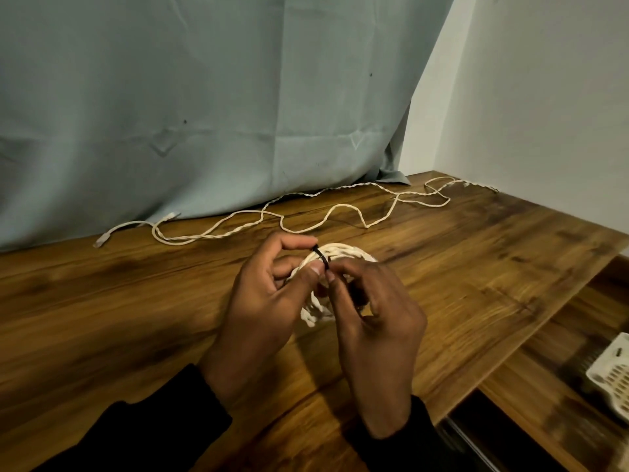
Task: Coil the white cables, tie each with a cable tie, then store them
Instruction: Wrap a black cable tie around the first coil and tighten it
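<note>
A coiled white cable (343, 255) is held just above the wooden table (136, 301) at the centre. A thin black cable tie (321, 257) wraps over the coil's near side. My left hand (265, 301) pinches the tie and coil between thumb and forefinger. My right hand (371, 321) pinches the tie's other end right beside the left thumb, its fingers curled over the coil. A second white cable (306, 212) lies uncoiled in loose waves along the table's back edge, with plugs at its left end.
A grey-blue cloth (204, 114) hangs behind the table and a white wall (544, 97) stands at the right. A white perforated basket (609, 376) sits on a lower wooden shelf at the right, beyond the table's right edge.
</note>
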